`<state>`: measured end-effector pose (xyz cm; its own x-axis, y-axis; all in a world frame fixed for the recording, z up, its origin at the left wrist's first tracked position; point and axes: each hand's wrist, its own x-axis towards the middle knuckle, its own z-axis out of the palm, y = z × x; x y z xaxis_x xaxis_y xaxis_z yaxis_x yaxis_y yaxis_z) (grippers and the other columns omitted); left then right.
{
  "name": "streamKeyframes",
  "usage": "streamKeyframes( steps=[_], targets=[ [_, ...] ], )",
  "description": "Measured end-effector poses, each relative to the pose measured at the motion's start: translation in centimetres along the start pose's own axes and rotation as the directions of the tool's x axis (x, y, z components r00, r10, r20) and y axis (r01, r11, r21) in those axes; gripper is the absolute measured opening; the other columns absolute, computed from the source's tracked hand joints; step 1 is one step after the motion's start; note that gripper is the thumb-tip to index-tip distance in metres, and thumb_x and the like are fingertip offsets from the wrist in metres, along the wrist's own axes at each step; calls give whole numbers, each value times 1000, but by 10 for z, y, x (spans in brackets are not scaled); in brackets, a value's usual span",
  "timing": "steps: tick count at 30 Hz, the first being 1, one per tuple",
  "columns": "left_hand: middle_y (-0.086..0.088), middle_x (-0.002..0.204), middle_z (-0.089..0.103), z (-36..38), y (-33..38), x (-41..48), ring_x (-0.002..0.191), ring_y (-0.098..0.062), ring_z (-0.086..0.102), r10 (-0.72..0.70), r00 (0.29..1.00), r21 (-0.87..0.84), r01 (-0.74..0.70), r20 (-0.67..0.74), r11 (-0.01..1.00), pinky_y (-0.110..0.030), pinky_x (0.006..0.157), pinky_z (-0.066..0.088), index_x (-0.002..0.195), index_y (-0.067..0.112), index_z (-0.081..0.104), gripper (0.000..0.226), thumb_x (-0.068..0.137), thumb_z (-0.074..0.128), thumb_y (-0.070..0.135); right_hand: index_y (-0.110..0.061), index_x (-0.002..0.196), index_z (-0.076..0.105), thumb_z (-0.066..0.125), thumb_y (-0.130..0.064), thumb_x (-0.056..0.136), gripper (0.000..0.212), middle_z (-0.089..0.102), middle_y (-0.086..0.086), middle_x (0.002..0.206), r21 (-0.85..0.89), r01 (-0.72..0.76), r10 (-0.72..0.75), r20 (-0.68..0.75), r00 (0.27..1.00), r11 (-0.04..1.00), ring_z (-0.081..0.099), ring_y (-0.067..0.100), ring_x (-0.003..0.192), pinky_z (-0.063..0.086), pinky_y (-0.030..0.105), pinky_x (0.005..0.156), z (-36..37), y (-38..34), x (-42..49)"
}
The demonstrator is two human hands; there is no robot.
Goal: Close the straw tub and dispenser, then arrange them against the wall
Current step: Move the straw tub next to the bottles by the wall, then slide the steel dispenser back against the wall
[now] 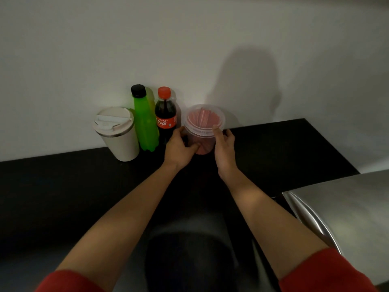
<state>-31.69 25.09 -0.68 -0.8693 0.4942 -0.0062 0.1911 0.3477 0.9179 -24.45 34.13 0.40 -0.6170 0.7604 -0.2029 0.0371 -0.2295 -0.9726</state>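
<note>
Beside the cola bottle (165, 116), both hands grip the straw tub (203, 127).

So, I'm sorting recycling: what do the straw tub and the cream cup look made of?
The straw tub looks like clear glossy plastic, since the pink contents show through its wall and lid. The cream cup is matte, with a metallic band below its lid; probably coated steel, though uncertain.
</note>
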Motion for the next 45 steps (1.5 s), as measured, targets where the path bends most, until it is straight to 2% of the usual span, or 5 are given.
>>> streamKeyframes(
  steps=[6, 16, 24, 31, 45],
  targets=[
    [-9, 134, 54, -12, 14, -17, 119, -24, 54, 22, 999, 1, -22, -41, 1000, -41, 101, 45, 139, 8, 34, 72, 78, 72, 20, -16, 148, 20, 56, -44, 89, 75, 23, 6, 154, -59, 48, -52, -72, 996, 997, 26, 20, 141, 26, 25, 101, -6, -14, -17],
    [-10, 137, 50, -33, 55, -89, 121, -25, 51, 137, 990, 66, -134, -42, 989, -38, 101, 44, 141, 11, 34, 73, 80, 72, 22, -16, 145, 29, 60, -39, 88, 69, 26, 7, 150, -155, 250, -267, -102, 958, 956, 32, 22, 137, 33, 27, 100, -34, -59, -78],
    [-7, 131, 54, -18, 96, -153, 118, -22, 56, 252, 963, 59, -258, 93, 964, -40, 97, 50, 136, 17, 38, 66, 80, 70, 33, -19, 137, 39, 65, -33, 84, 61, 35, 6, 140, -449, 489, -527, 46, 848, 747, 37, 20, 131, 36, 31, 106, -80, -99, -130],
    [-2, 139, 47, 7, 114, -212, 127, -12, 44, 379, 913, 50, -390, 151, 919, -28, 103, 40, 141, 19, 35, 75, 78, 72, 37, -20, 136, 41, 64, -33, 84, 58, 40, 1, 139, -545, 572, -610, 134, 781, 613, 35, 15, 132, 32, 31, 110, -138, -108, -171],
    [-1, 151, 29, 86, 106, -308, 136, -17, 33, 238, 966, 54, -244, 103, 968, -38, 110, 35, 146, 23, 22, 103, 64, 83, 38, -21, 134, 42, 66, -34, 84, 57, 40, 1, 134, -605, 540, -608, 114, 786, 585, 38, 13, 126, 30, 23, 99, -302, -94, -216]
  ],
)
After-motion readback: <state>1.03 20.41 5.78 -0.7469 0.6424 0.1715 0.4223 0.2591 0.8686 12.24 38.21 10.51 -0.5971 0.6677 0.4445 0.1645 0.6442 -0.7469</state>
